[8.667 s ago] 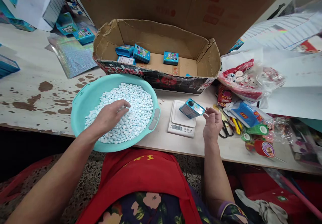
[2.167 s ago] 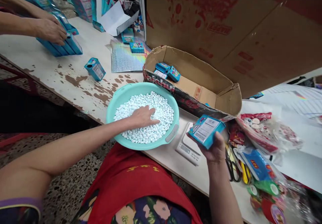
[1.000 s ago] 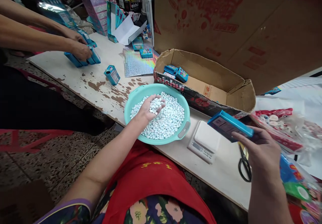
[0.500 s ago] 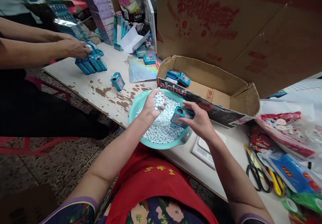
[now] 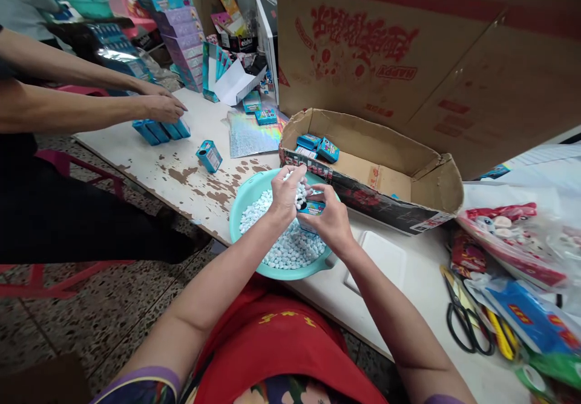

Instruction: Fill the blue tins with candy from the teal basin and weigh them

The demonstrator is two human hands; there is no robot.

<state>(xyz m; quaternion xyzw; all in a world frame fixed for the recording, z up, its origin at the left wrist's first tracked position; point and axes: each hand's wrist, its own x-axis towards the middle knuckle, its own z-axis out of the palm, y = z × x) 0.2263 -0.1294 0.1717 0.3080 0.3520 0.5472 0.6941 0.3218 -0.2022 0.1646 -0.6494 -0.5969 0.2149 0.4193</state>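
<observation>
My left hand (image 5: 287,194) is cupped round a handful of white candies, held over the teal basin (image 5: 245,197) heaped with white candies (image 5: 290,248). Right beside it, my right hand (image 5: 327,220) grips a small blue box (image 5: 312,208), its top turned toward the left hand. Both hands hover above the basin, touching each other. A white scale (image 5: 385,260) lies on the table just right of the basin, partly hidden by my right forearm.
An open cardboard tray (image 5: 399,174) with a few blue boxes (image 5: 320,146) stands behind the basin. Another person's hands (image 5: 164,107) press on a row of blue boxes at far left. One loose blue box (image 5: 209,155) stands nearby. Scissors (image 5: 463,319) and bags lie right.
My left hand scooped candies from the basin and lifted them. My right hand brought the blue box from the right over the basin, and now both hands meet.
</observation>
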